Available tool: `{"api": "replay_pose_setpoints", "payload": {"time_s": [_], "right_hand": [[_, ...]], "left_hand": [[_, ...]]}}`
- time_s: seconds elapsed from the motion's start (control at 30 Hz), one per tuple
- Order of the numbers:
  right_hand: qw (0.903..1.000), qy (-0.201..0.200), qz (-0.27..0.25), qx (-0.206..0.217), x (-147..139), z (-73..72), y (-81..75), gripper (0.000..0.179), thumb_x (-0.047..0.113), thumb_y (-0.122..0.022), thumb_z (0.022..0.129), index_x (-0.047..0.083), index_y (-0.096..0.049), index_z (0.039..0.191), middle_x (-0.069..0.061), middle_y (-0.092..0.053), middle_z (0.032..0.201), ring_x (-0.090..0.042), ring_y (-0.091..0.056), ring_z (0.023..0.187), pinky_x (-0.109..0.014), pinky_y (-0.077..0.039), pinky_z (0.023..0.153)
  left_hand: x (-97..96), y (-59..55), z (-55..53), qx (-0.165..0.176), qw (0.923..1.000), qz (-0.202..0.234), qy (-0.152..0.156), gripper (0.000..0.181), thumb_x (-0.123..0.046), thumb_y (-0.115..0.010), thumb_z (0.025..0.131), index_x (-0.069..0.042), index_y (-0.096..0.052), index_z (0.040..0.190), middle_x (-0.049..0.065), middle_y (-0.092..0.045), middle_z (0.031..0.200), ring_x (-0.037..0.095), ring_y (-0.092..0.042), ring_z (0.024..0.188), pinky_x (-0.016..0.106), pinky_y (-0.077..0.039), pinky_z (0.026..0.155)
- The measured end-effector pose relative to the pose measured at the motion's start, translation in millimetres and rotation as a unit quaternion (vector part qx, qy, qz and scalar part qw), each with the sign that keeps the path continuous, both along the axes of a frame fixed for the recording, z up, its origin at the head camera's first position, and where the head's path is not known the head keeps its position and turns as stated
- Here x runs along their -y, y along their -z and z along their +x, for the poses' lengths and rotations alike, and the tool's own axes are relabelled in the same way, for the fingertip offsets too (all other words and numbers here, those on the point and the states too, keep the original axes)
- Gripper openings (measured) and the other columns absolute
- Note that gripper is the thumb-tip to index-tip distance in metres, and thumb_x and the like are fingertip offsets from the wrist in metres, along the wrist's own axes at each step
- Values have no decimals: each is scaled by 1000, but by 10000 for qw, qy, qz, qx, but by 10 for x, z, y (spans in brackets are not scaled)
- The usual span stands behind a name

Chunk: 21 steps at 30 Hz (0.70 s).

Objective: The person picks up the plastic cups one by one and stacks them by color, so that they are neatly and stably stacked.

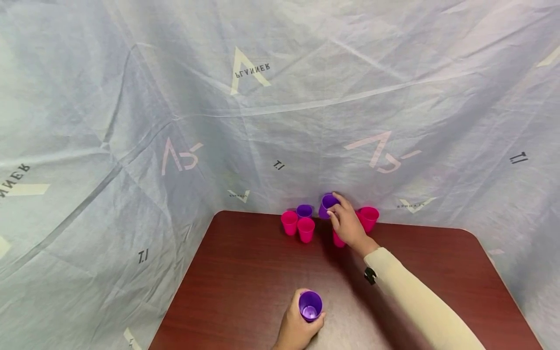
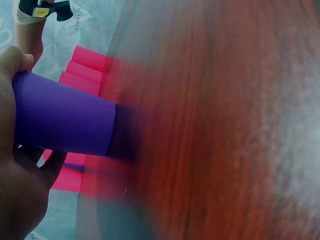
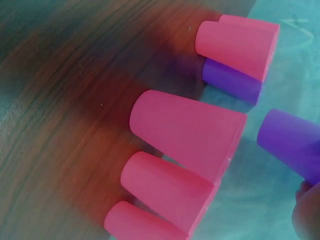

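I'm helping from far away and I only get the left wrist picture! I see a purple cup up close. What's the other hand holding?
Observer: In the head view, the right hand holds a back purple cup near the far edge of the table.
Operator: Ooh! Is that one standing on the table?
Observer: No, the right wrist view shows it raised clear of the tabletop.
Operator: And what's inside mine?
Observer: The head view looks down into the front purple cup, in the left hand: only its shiny bottom shows.
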State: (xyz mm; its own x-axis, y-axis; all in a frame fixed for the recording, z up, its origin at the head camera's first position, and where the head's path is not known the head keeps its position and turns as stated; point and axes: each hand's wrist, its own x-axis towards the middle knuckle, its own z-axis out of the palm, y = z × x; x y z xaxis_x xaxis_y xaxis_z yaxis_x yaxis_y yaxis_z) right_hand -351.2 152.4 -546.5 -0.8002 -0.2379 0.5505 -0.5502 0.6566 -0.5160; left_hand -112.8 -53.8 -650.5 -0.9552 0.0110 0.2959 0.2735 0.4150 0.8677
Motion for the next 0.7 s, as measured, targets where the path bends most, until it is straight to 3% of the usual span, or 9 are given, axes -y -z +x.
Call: {"api": "replay_pose_setpoints", "payload": {"time_s": [0.13,0.43,0.7], "right_hand": [[9997,-23,-233,45,12,69,-51,10,12,-65,103,4,-68,97,-21,-47,161,-39,-57,124,-48,-55,93],[9988,-249,-390,-164,1,295,-56,19,9,-80,87,9,-62,81,-17,-60,145,-34,-67,120,-39,-59,92],[9957,-499,-494,-597,-15,469,-73,24,9,-86,80,12,-63,76,-15,-64,141,-31,-71,113,-13,-49,86]], "left_hand": [[-2,-9,1,35,10000,4,-19,63,-27,-92,79,-27,-56,131,-11,-72,113,5,-70,103,32,-59,91],[-9,-1,2,79,10000,45,-34,64,-27,-92,79,-27,-56,131,-12,-72,112,4,-70,102,32,-59,90],[-6,6,-8,-38,10000,-7,-40,63,-24,-93,78,-23,-57,130,-10,-72,113,4,-70,102,31,-59,90]]}}
